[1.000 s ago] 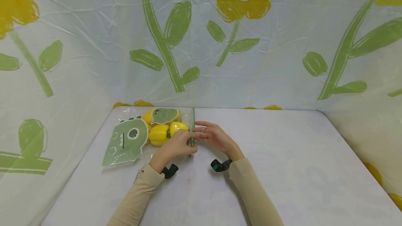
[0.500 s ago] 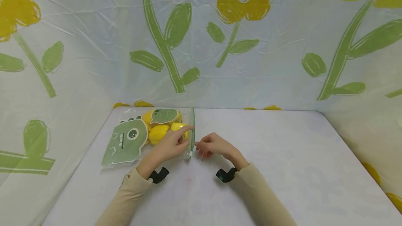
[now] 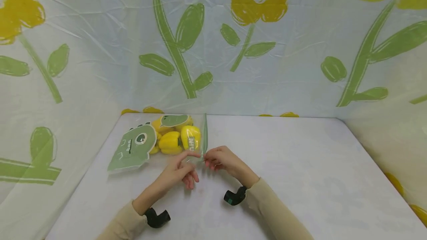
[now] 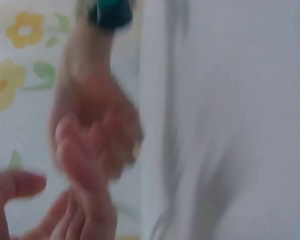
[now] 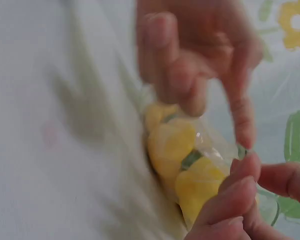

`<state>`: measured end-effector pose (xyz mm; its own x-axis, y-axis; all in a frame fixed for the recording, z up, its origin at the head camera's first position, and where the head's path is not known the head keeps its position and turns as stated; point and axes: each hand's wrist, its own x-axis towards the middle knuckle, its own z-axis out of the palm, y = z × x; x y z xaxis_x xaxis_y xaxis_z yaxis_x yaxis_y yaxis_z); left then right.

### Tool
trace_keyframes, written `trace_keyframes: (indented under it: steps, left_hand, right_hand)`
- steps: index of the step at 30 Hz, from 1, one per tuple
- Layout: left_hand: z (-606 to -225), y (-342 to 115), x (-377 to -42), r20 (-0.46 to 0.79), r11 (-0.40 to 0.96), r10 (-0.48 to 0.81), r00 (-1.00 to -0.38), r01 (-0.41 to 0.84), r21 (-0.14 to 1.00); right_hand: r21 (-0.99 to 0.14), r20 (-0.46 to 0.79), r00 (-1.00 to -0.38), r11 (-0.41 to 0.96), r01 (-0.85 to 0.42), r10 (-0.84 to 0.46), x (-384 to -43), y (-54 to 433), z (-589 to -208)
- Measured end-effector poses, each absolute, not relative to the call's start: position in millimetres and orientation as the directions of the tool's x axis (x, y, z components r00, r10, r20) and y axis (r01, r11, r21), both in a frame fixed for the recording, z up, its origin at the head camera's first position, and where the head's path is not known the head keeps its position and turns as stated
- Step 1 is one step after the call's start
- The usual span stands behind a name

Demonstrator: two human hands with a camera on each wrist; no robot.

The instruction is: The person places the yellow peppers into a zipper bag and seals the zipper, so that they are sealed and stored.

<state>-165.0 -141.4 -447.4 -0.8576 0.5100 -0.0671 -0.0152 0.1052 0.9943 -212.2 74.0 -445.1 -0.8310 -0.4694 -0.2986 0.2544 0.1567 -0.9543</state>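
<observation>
A clear zip bag [image 3: 128, 155] with green monster prints lies at the back left of the table. Inside are several yellow bell peppers [image 3: 171, 142], also visible through the film in the right wrist view [image 5: 172, 142]. Its green zip strip [image 3: 205, 132] runs down the right side. My right hand [image 3: 228, 160] pinches the near end of that strip between thumb and fingertips. The left hand [image 3: 176, 173] reaches in from the left, its index finger stretched to the same corner and the other fingers loosely bent. In the left wrist view both hands are blurred.
The white tabletop [image 3: 283, 166] extends to the right of the bag. A flower-printed cloth [image 3: 287, 80] stands behind and along the sides. Each wrist wears a black camera mount, such as the one by the left sleeve [image 3: 156, 218].
My left hand has slid off the zip strip toward me, down to the near corner. The right hand has come down from the strip's middle and now pinches its near end.
</observation>
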Motion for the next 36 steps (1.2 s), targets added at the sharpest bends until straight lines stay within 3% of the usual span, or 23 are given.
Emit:
trace_keyframes:
  steps: [5,14,18,22,26,36]
  left_hand:
    - [-462,-126,-159,-0.093,-0.107,0.414,-0.905,-0.150,0.983]
    - [-470,-104,-153,-0.209,-0.250,0.199,-0.957,-0.256,0.934]
    - [-470,-96,-148,-0.216,-0.334,0.142,-0.966,-0.252,0.908]
    - [-473,-90,-147,-0.154,-0.412,0.034,-0.987,-0.154,0.898]
    - [-474,-86,-147,-0.107,-0.390,-0.058,-0.993,-0.076,0.918]
    - [-478,-80,-150,-0.071,-0.250,-0.080,-0.994,-0.049,0.967]
  right_hand:
    - [-0.908,-0.376,-0.814,0.001,0.419,-0.442,-212,71,-448]
    - [-0.905,-0.387,-0.810,0.014,0.425,-0.440,-207,72,-457]
    - [-0.907,-0.382,-0.812,0.010,0.421,-0.441,-206,72,-458]
    - [-0.925,-0.361,-0.836,0.042,0.379,-0.413,-204,73,-455]
    - [-0.934,-0.350,-0.848,0.085,0.346,-0.399,-199,72,-452]
    - [-0.948,-0.318,-0.842,0.148,0.282,-0.435,-191,74,-450]
